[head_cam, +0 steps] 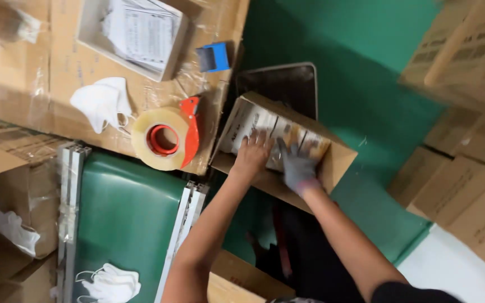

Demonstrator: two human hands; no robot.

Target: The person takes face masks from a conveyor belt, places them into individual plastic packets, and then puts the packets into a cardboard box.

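An open cardboard box (341, 160) sits tilted in the middle of the view, with several flat white printed packs (254, 120) lying inside. My bare left hand (252, 154) presses flat on the packs near the box's left side. My right hand (298, 165), in a grey glove, rests on the packs just beside it, fingers spread. Neither hand grips anything that I can see.
A tape dispenser with a clear roll and red handle (166, 137) lies on a cardboard-covered surface (57, 67), with a white face mask (101, 101), a blue clip (213, 57) and a white tray of papers (136, 33). Stacked cartons (467, 168) stand at right on the green floor (366, 73).
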